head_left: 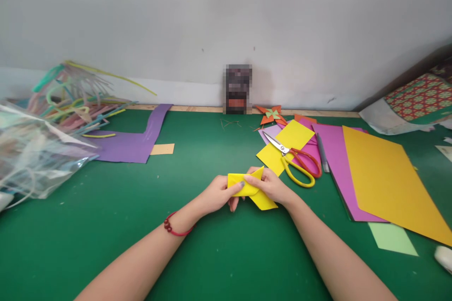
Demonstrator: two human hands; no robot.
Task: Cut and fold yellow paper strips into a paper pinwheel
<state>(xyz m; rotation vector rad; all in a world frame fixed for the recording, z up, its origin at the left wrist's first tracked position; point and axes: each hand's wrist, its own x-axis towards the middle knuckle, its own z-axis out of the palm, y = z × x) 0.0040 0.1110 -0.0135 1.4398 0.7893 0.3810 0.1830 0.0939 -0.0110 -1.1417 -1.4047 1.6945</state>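
Note:
A folded piece of yellow paper (251,189) is held between both hands just above the green table (148,225). My left hand (221,195) pinches its left end, thumb on top. My right hand (271,184) grips its right side, fingers closed over the fold. One pointed corner of the paper sticks out below my right hand. A red string bracelet (172,227) circles my left wrist.
Red-and-yellow scissors (296,162) lie on a yellow square (287,143) behind my right hand, next to magenta (335,164) and orange sheets (388,181). A paper pinwheel (271,114) sits by the wall. Purple paper (139,138) and a plastic bag of colourful straws (38,150) lie at the left.

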